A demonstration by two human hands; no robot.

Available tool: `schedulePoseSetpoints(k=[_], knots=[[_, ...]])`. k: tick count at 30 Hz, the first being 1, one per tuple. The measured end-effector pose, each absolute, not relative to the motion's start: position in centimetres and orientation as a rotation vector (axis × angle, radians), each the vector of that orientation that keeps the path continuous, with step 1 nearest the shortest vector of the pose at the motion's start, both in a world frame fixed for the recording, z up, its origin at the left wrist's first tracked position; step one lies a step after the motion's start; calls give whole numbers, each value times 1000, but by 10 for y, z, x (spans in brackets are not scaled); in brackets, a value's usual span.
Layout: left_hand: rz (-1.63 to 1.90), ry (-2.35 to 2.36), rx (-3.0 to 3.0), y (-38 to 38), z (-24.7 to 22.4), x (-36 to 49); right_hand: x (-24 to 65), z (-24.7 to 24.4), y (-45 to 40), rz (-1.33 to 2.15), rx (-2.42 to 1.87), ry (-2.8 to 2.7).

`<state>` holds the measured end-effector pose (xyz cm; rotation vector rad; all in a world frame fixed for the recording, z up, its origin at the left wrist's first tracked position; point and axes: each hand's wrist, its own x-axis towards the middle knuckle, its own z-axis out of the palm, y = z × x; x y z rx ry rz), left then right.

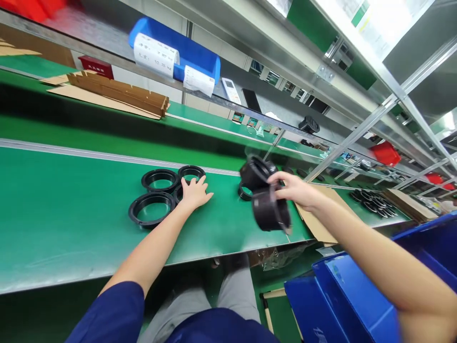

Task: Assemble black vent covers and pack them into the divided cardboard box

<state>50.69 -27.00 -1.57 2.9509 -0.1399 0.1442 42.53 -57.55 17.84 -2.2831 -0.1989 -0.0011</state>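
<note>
The left hand [194, 193], its fingers spread apart, lies palm down over a black ring partly hidden beneath it; whether it grips that ring I cannot tell. Three more black flanged rings [152, 209] sit around its fingers and to its left, flat on the green work surface [82, 205].

The right hand [291, 190] is clamped on two black flanged collars [269, 209], thumb and fingers pinching them near their rims, one above the other. They are blurred and held up over the work surface. Just behind them, a smaller-looking black ring [245, 192] rests on the green top, partly covered.

Beyond the right hand, a flat cardboard sheet [321, 216] lies at the front edge, and farther right a cluster of black rings [373, 202] is spread on the bench. Below that arm stand blue plastic crates [342, 290].

Above the bench, a shelf [285, 112] carries a blue bin [193, 50] with paper labels hanging over its front, a white remote-like device [231, 90], a dark phone-like slab [251, 100] and a black cylindrical part [309, 125]. Under the shelf, at the far left, folded brown cardboard [117, 93] lies behind the green work surface.
</note>
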Motion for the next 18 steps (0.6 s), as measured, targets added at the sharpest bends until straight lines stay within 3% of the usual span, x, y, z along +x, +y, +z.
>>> schedulePoseSetpoints(k=[3,8,18], knots=[[192,-109,2950,-238,-16,500,462,131,-495,311,-2315,-192],[251,50,2835,-198,-9,496,495,62,-425,282,-2542,-85],[663,-6,2590,-209,10,490,505,33,-428,223,-2700,-185]])
